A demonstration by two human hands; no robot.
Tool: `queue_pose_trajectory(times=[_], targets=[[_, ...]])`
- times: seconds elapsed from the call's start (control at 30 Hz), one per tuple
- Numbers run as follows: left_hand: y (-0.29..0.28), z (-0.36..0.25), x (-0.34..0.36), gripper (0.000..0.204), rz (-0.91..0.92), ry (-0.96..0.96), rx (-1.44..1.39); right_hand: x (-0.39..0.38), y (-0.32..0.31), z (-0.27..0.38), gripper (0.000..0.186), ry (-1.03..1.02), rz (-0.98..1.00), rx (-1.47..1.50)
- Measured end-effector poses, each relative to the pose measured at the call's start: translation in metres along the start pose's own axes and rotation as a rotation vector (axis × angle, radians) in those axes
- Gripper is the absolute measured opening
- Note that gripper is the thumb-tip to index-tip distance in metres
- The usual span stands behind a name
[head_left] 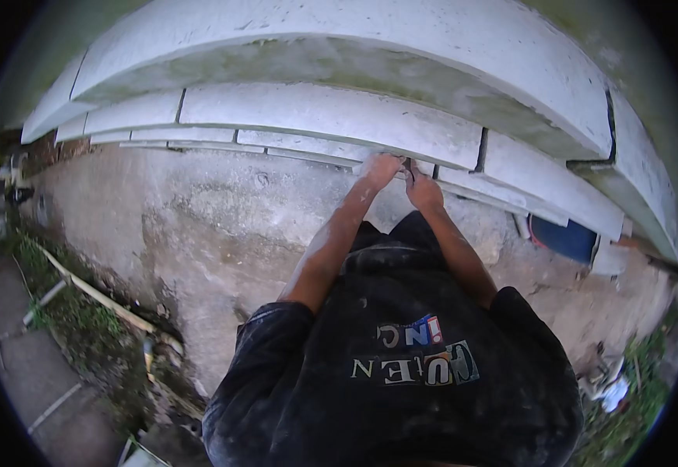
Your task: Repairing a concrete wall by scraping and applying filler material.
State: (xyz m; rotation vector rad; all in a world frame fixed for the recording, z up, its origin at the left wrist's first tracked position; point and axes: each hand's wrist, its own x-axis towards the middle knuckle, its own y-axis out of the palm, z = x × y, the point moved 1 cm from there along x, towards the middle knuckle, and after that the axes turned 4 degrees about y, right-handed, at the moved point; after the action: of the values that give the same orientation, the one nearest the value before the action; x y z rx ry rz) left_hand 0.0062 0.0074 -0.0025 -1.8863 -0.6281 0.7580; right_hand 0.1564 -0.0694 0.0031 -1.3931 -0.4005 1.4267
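Observation:
My left hand [382, 168] is closed at the underside of the white stepped slabs [331, 109], close beside my right hand; whatever its fingers hold is hidden. My right hand [422, 189] grips a thin dark tool [409, 168] that points up into the lower steps, near one of the dark vertical joints between slab pieces. Pale dust coats my hands and forearms. The slabs run in curved rows across the upper view, with greenish stains on the underside of the top one.
Below lies stained concrete [183, 210]. At the right, a blue object [557, 237] sits under the slabs, and pale debris [611, 389] lies by grass. Along the left run a long pale pole [105, 303], weeds and grey paving [35, 373].

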Motion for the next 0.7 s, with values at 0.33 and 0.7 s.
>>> queue_pose_trajectory(times=[0.33,0.7], targets=[[0.028,0.022,0.017,0.031,0.006,0.27,0.148,-0.01,0.012,-0.005,0.056,-0.055,-0.147,0.052],[0.064,0.066,0.031,0.042,-0.149,0.344,0.054,-0.012,0.004,0.001,0.048,-0.099,-0.185,0.155]])
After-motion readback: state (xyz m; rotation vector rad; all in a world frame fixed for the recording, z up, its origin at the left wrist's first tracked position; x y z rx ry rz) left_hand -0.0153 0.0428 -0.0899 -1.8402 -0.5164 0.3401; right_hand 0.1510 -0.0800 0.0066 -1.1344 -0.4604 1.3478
